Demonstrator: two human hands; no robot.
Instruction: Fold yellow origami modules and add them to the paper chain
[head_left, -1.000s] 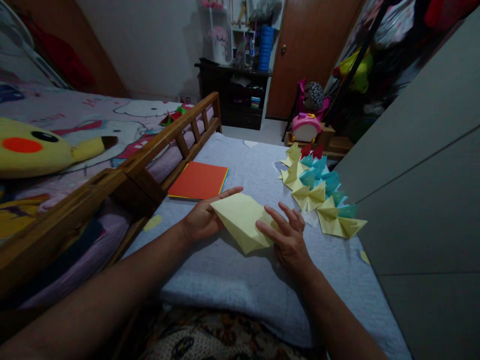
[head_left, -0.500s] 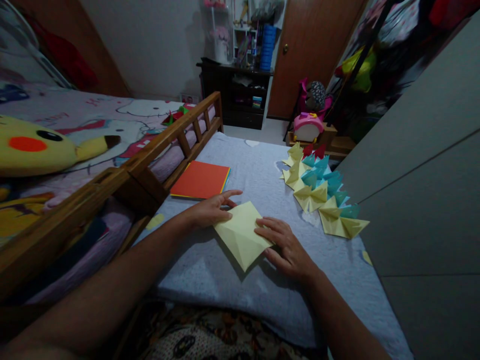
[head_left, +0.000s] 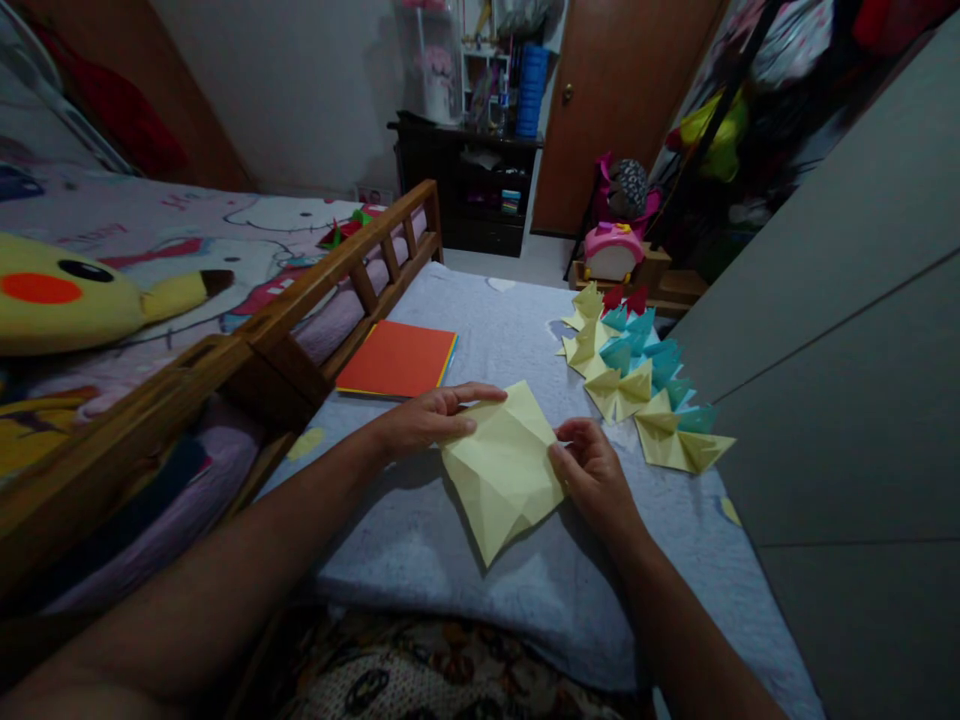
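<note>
A creased sheet of pale yellow origami paper [head_left: 504, 465] is turned cornerwise between my hands, over the bed's light sheet. My left hand [head_left: 429, 418] grips its upper left edge, thumb on top and index finger stretched along the rim. At the right corner, my right hand [head_left: 594, 470] pinches the paper between thumb and curled fingers. Fold lines cross its surface, and the near corner points toward me. Beyond my left hand lies a stack of coloured paper [head_left: 397, 360] with an orange sheet on top.
Folded yellow paper pieces [head_left: 619, 388] and teal ones [head_left: 641, 340] stand in rows on the right, red ones behind. A wooden rail [head_left: 300, 300] borders the left side; past it lies a yellow plush toy [head_left: 82, 300]. A pale cabinet [head_left: 862, 400] flanks the right.
The yellow paper has opened out wider and lifted somewhat. My right hand has gone from lying on the paper to pinching its right corner; my left index finger now reaches along the edge.
</note>
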